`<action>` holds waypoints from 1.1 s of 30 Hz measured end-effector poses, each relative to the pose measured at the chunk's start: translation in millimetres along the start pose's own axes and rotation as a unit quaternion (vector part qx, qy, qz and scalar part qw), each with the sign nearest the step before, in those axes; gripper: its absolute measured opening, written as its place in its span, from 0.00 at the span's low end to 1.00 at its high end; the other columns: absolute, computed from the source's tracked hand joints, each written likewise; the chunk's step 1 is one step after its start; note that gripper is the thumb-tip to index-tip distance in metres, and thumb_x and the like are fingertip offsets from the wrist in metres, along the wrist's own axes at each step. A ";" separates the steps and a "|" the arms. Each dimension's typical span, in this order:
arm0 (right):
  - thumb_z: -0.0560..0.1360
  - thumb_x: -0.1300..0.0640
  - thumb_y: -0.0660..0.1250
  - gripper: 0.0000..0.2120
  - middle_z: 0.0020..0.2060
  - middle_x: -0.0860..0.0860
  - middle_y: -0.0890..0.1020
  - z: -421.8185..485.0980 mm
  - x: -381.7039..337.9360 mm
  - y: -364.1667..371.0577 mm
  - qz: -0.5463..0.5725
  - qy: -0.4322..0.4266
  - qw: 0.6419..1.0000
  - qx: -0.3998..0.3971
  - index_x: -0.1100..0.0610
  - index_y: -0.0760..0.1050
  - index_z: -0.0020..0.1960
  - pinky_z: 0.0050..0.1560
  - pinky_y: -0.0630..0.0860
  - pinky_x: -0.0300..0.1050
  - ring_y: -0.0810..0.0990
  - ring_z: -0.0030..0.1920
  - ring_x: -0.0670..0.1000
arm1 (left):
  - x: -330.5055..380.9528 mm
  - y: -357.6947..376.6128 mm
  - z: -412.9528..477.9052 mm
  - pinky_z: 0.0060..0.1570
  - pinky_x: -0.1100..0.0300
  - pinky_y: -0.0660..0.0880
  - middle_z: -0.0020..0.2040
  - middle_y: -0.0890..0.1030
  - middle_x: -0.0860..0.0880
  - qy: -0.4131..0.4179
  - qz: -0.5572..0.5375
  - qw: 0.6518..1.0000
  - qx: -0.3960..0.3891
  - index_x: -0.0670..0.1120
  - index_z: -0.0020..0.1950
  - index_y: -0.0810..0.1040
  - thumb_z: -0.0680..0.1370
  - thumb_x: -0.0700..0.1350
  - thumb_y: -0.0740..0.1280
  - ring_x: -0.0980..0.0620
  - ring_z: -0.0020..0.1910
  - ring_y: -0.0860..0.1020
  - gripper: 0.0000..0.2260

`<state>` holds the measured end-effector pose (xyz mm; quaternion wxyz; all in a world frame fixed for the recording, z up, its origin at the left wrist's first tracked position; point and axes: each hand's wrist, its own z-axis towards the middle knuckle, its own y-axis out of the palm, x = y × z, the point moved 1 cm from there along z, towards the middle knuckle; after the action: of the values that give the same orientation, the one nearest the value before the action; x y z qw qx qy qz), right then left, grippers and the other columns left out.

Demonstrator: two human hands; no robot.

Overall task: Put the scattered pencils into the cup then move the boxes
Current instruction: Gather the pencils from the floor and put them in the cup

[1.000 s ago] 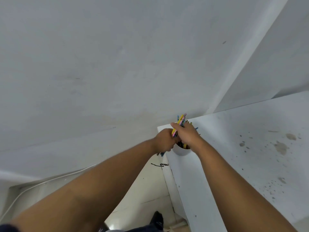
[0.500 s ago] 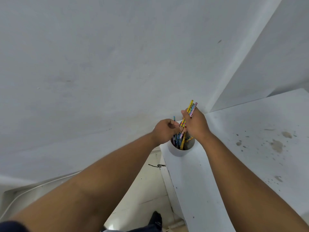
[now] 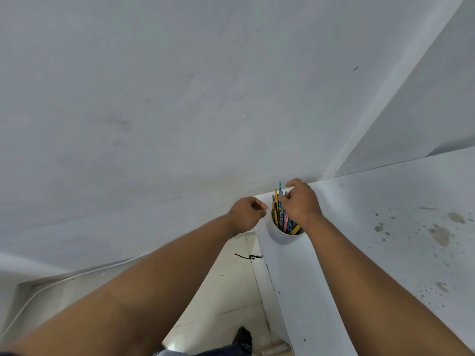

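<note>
A white cup [image 3: 280, 236] stands at the near-left corner of the white table [image 3: 385, 253], with several coloured pencils [image 3: 279, 214] upright in it. My right hand [image 3: 300, 204] hovers over the cup, its thumb and curled fingers round the pencils' upper ends; one blue pencil pokes up above the rest. My left hand [image 3: 246, 214] is just left of the cup, off the table's edge, with its fingers curled and nothing in it. No boxes are in view.
White walls meet in a corner right behind the cup. The table's surface has brown stains [image 3: 440, 233] at the right. Below the table's left edge lies a pale floor with a dark bent wire [image 3: 248, 256]. My dark shoe [image 3: 243, 339] shows at the bottom.
My right hand has lowered the bundle of pencils down into the cup. My left hand has drawn back from the cup's rim to the left.
</note>
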<state>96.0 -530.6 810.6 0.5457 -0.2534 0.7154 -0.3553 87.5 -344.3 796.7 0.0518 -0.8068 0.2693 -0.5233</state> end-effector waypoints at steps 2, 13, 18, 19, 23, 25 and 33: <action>0.78 0.51 0.71 0.15 0.57 0.50 0.74 -6.0 -8.1 0.8 -0.010 -0.003 1.000 0.029 0.47 0.73 0.63 0.46 0.78 0.45 0.80 0.48 0.53 | -1.9 -4.5 -2.4 0.37 0.72 0.72 0.53 0.84 0.48 0.005 0.000 1.000 0.005 0.45 0.56 0.83 0.81 0.43 0.70 0.55 0.44 0.79 0.06; 0.77 0.58 0.66 0.08 0.46 0.43 0.74 -46.4 -72.5 86.6 0.032 -0.093 0.995 0.012 0.45 0.76 0.51 0.41 0.77 0.46 0.76 0.40 0.44 | -79.8 -74.8 -20.2 0.32 0.70 0.72 0.50 0.83 0.47 -0.021 -0.017 0.998 0.063 0.47 0.54 0.82 0.81 0.42 0.68 0.55 0.38 0.77 0.04; 0.76 0.59 0.65 0.09 0.43 0.43 0.75 -57.2 -90.5 156.9 0.031 -0.077 0.995 -0.048 0.45 0.76 0.50 0.42 0.77 0.46 0.76 0.40 0.43 | -136.0 -126.1 -27.9 0.34 0.68 0.72 0.49 0.83 0.49 -0.045 -0.022 0.995 0.084 0.49 0.53 0.82 0.81 0.42 0.68 0.54 0.38 0.78 0.04; 0.76 0.59 0.65 0.09 0.43 0.43 0.75 -58.7 -93.1 173.9 0.030 -0.073 0.995 -0.055 0.45 0.76 0.49 0.43 0.77 0.46 0.76 0.41 0.44 | -150.1 -136.3 -28.0 0.35 0.67 0.72 0.48 0.83 0.50 -0.053 -0.018 0.995 0.088 0.49 0.52 0.82 0.81 0.42 0.68 0.53 0.39 0.78 0.04; 0.76 0.60 0.65 0.09 0.43 0.43 0.76 -62.4 -90.2 229.7 0.024 -0.057 0.995 -0.080 0.46 0.76 0.49 0.41 0.73 0.41 0.76 0.40 0.42 | -205.2 -163.9 -23.0 0.34 0.67 0.71 0.48 0.83 0.53 -0.069 0.007 0.992 0.105 0.50 0.52 0.83 0.80 0.43 0.67 0.55 0.39 0.78 0.05; 0.75 0.60 0.65 0.09 0.43 0.43 0.77 -62.2 -81.7 252.9 0.015 -0.055 0.994 -0.090 0.46 0.76 0.49 0.41 0.72 0.41 0.76 0.40 0.43 | -232.6 -171.0 -17.0 0.36 0.67 0.70 0.48 0.82 0.55 -0.074 0.014 0.990 0.115 0.50 0.51 0.82 0.81 0.43 0.67 0.58 0.39 0.78 0.05; 0.75 0.60 0.65 0.10 0.40 0.42 0.76 -37.9 -32.1 358.5 -0.021 -0.027 0.993 -0.110 0.45 0.76 0.49 0.38 0.69 0.42 0.76 0.39 0.44 | -353.6 -169.0 31.3 0.38 0.68 0.69 0.42 0.82 0.58 -0.099 0.046 0.982 0.156 0.51 0.48 0.80 0.82 0.50 0.66 0.61 0.40 0.78 0.07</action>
<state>77.4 -275.7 554.2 0.5259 -0.3364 0.7299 -0.2784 70.3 -34.1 555.7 0.2275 -0.8233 0.2151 -0.4735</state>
